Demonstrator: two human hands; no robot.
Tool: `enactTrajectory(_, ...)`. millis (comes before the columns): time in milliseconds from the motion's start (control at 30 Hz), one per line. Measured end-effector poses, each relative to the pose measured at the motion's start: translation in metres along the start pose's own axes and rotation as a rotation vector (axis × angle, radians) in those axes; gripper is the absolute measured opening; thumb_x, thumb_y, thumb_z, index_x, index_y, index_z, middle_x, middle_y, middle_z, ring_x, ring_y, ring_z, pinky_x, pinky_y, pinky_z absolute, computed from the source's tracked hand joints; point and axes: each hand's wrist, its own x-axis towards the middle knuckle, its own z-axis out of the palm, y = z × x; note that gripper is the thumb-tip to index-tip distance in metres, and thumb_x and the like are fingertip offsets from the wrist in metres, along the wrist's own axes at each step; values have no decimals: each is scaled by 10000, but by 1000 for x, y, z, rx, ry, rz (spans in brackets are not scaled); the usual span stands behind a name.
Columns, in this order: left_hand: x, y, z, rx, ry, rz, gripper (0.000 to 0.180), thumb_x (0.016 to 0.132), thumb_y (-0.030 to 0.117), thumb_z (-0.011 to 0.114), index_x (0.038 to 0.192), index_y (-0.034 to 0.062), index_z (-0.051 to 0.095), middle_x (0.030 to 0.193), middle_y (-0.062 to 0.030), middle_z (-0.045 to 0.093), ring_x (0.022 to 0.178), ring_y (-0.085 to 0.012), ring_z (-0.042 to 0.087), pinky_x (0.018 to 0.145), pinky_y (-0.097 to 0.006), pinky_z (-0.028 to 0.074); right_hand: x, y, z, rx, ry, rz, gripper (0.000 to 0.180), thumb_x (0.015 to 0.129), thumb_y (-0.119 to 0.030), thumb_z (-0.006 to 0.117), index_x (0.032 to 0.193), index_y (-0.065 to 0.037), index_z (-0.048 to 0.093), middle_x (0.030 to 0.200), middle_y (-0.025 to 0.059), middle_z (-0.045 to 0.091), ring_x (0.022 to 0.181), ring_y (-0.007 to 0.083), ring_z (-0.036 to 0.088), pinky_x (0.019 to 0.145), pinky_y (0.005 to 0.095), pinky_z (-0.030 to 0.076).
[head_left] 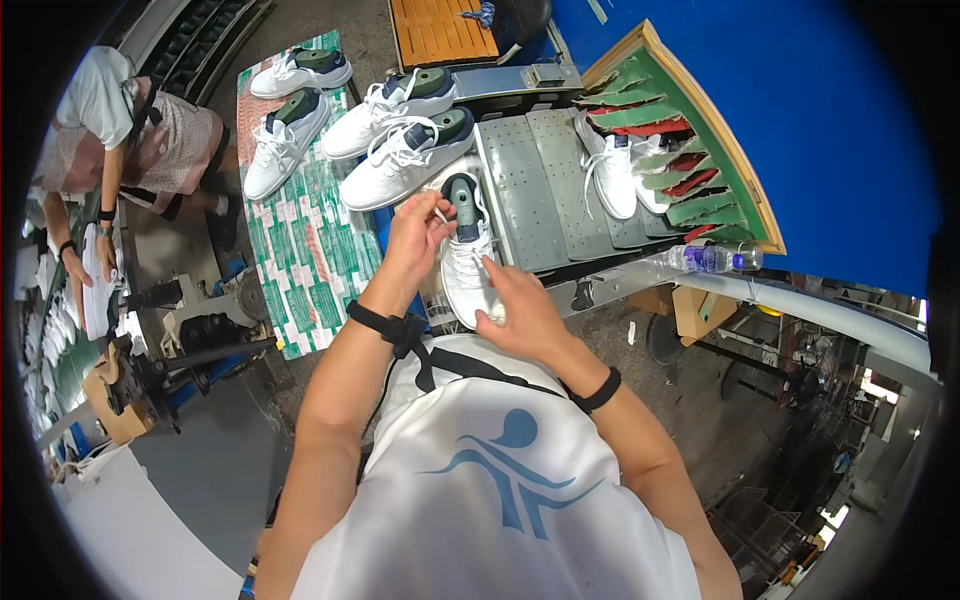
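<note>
A white sneaker [466, 268] on a dark grey last stands toe-down in front of me at the table's edge. My left hand [418, 235] pinches a white lace end beside the shoe's collar. My right hand [520, 305] grips the sneaker's toe and side, with one finger along the laces. Both wrists wear black bands.
Several more white sneakers [405, 160] on lasts lie on a green patterned mat [310, 260]. Another white sneaker [610, 170] rests on a grey perforated plate [530, 190]. A rack of green and red insoles [670, 130] and a plastic bottle [710, 258] are at right. Another person [120, 140] works at left.
</note>
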Motion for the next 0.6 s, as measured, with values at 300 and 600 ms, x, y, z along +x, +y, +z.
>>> enactTrajectory(300, 10, 30, -11, 1390, -142, 793, 982, 850, 324, 935, 1645, 33, 437, 1639, -326, 456, 1496, -497, 473, 1253, -516, 401, 32, 20, 24, -392, -80, -245, 795, 833, -297, 784, 1471, 116, 548, 1070, 197, 661, 996, 370, 645, 939, 483, 490)
enactTrajectory(600, 22, 23, 11, 1514, -282, 608, 808, 695, 401, 996, 1443, 276, 718, 1705, -238, 436, 1583, -518, 350, 1267, -682, 290, 37, 3, 37, 335, -238, 70, 515, 840, -320, 731, 1162, 81, 702, 1008, 297, 730, 916, 462, 732, 844, 548, 568)
